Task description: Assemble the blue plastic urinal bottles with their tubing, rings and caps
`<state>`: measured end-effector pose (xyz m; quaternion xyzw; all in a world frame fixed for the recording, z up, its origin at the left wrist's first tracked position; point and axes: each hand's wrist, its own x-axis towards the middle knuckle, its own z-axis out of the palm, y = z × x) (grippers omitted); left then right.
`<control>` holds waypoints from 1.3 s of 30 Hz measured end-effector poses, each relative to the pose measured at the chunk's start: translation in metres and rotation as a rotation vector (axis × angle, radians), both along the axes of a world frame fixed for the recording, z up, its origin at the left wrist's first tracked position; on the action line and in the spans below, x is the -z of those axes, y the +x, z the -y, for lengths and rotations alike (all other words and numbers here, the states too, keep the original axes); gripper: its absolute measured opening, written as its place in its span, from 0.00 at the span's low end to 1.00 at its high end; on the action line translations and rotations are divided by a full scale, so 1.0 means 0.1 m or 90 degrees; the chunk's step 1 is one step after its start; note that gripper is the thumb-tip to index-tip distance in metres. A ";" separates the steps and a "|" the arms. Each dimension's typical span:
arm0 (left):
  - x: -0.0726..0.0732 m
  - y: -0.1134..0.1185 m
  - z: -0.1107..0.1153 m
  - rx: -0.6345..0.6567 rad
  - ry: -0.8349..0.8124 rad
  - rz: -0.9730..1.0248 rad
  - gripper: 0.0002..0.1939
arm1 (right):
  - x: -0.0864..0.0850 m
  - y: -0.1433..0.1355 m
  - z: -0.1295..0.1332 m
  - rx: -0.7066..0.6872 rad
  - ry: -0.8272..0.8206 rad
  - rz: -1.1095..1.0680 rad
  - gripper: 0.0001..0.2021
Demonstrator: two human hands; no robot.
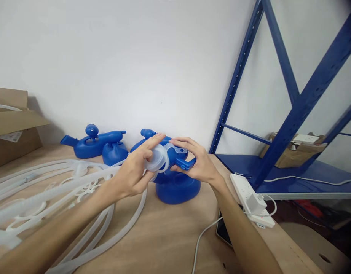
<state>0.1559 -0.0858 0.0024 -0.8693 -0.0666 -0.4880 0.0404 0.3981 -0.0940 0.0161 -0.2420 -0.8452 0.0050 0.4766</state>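
My left hand (138,167) is closed around a round translucent white cap (158,158) at the middle of the view. Fingers of my right hand (195,160) wrap round a blue plastic piece (173,155) with a short handle, which meets the cap. Right behind and below them stands a blue plastic container (178,190) on the wooden table (169,236). Where the cap and blue piece join is partly covered by my fingers.
More blue containers (90,146) stand along the wall. Translucent tubes (126,224) sprawl over the left side, near a cardboard box (17,140). At right lie a white power strip (244,190), a phone (223,230) and a cable, beside a blue metal shelf (292,110).
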 end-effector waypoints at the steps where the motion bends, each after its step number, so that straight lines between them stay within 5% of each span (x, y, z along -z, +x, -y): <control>1: -0.02 0.00 -0.02 -0.006 -0.030 -0.024 0.09 | -0.01 0.03 -0.01 0.004 -0.002 -0.010 0.29; 5: -0.10 0.07 0.05 -0.028 -0.096 -0.020 0.11 | -0.04 0.14 -0.03 0.020 0.003 -0.018 0.28; 9: -0.19 0.37 0.18 -0.074 -0.322 0.227 0.18 | -0.05 0.12 0.00 0.045 0.018 -0.008 0.30; 12: -0.21 0.57 0.20 -0.025 -0.506 0.416 0.09 | -0.03 0.06 0.02 0.072 0.041 -0.016 0.29; 14: -0.20 0.64 0.17 -0.007 -0.532 0.443 0.03 | -0.02 0.03 0.03 0.082 0.057 -0.024 0.28; 19: -0.14 0.65 0.13 -0.086 -0.347 0.323 0.21 | 0.02 0.00 0.02 0.070 0.085 -0.036 0.26; 25: -0.10 0.60 0.15 -0.106 -0.109 0.222 0.23 | -0.02 0.03 0.08 0.050 0.080 -0.011 0.23; 30: 0.00 0.61 0.08 -0.039 0.098 0.134 0.22 | -0.14 0.15 0.12 -0.024 0.018 0.059 0.19; 39: -0.10 0.48 0.01 -0.022 0.137 0.078 0.12 | -0.18 0.13 0.20 0.045 -0.054 0.073 0.23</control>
